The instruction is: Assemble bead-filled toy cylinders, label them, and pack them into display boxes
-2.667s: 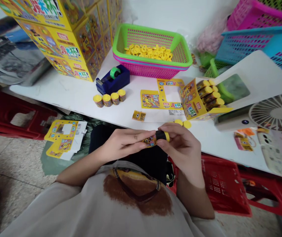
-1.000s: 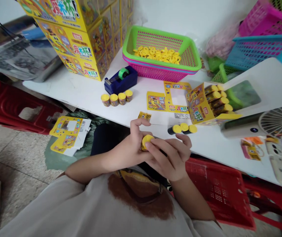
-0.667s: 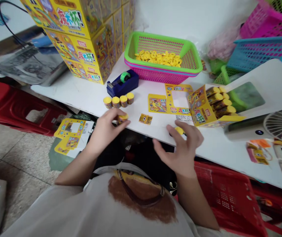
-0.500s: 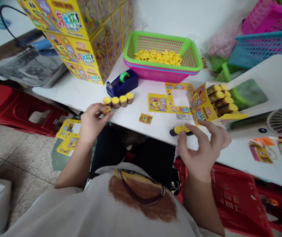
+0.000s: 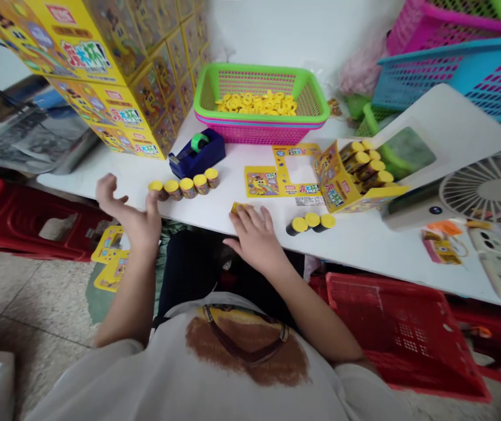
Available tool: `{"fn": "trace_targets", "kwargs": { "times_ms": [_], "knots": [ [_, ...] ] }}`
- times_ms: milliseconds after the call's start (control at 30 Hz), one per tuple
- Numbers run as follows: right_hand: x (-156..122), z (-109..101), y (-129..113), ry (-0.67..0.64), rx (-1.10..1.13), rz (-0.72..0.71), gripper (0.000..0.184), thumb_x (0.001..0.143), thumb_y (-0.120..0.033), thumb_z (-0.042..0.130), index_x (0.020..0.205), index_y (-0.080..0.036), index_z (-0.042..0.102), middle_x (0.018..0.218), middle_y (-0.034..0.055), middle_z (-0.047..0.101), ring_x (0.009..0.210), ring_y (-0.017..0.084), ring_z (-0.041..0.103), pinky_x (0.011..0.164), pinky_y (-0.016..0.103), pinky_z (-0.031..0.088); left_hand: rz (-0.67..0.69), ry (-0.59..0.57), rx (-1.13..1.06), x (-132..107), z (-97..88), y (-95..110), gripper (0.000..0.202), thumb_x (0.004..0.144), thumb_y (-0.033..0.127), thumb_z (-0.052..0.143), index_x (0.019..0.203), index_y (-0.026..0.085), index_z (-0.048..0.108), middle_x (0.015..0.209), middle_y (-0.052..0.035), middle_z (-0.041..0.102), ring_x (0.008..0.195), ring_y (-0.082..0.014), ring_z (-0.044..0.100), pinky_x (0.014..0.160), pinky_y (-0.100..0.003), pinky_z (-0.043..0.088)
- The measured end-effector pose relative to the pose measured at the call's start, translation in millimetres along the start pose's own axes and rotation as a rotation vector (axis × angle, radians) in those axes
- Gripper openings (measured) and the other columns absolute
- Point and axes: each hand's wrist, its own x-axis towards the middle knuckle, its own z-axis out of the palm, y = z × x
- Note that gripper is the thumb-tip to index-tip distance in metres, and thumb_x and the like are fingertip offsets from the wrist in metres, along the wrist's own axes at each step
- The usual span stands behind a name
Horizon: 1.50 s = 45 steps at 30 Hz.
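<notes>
My left hand is raised at the table's front edge, fingers spread and nothing in them. Just beyond it stands a row of several small cups with yellow lids and printed wraps. Stretched out over the table, my right hand rests its fingertips on a small printed yellow card, mostly hidden under them. To the right of that hand are three dark cups with yellow lids. An opened yellow display box behind them holds several more lidded cups.
A blue tape dispenser sits behind the row. Stacked baskets hold yellow rings. Piled yellow boxes rise at left. A flat printed cardboard piece lies mid-table. A fan stands right; a red crate is below.
My left hand has released a cup at the row's left end and opened. My right hand has moved left from the dark cups to the small card. The view has shifted slightly.
</notes>
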Motion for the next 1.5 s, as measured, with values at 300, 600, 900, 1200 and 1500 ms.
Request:
{"fn": "trace_targets", "kwargs": {
  "times_ms": [300,600,900,1200,1500],
  "knots": [
    [-57.2,-39.8,39.3,0.223,-0.243,0.388,0.046,0.101,-0.025,0.057,0.147,-0.021,0.062,0.163,0.0181,0.05,0.144,0.045,0.04,0.109,0.069,0.035,0.701,-1.018,0.113,-59.9,25.4,82.0,0.052,0.106,0.026,0.052,0.155,0.008,0.051,0.156,-0.0217,0.058,0.15,-0.0291,0.054,0.126,-0.046,0.044],
    [-72.0,-42.8,56.5,0.318,-0.235,0.259,0.058,0.09,0.002,0.055,0.135,-0.032,0.067,0.129,0.0044,0.074,0.134,0.033,0.049,0.108,0.056,0.032,0.888,-1.007,0.089,-45.0,-0.9,91.5,0.045,0.099,-0.001,0.042,0.136,0.006,0.067,0.137,-0.0193,0.074,0.13,-0.024,0.071,0.112,-0.033,0.058],
    [-63.3,-67.9,40.9,0.547,0.026,0.182,0.046,0.092,-0.004,0.068,0.13,-0.031,0.07,0.122,0.0052,0.074,0.123,0.028,0.056,0.108,0.046,0.044,0.363,-0.725,-0.28,-31.2,1.6,95.2,0.019,0.099,0.017,0.067,0.113,0.019,0.081,0.108,-0.0069,0.083,0.097,-0.016,0.08,0.094,-0.024,0.064],
    [-69.6,-85.8,20.6,0.712,0.749,0.418,0.04,0.094,-0.022,0.075,0.133,-0.032,0.073,0.124,0.0092,0.071,0.112,0.026,0.068,0.092,0.041,0.059,-0.248,-0.865,-0.763,-45.4,-7.9,130.4,0.024,0.097,0.038,0.074,0.09,0.018,0.084,0.06,0.0006,0.075,0.036,-0.0058,0.055,0.037,-0.014,0.043],
    [-57.6,-101.4,8.0,0.471,1.234,0.406,0.029,0.096,-0.037,0.076,0.125,-0.034,0.077,0.105,0.004,0.076,0.081,0.016,0.071,0.068,0.027,0.063,0.068,-0.984,-0.76,-39.1,-7.3,130.6,0.066,0.109,0.058,0.039,0.074,0.017,0.077,0.061,-0.0056,0.074,0.053,-0.0121,0.069,0.055,-0.019,0.055]
  ]
}}
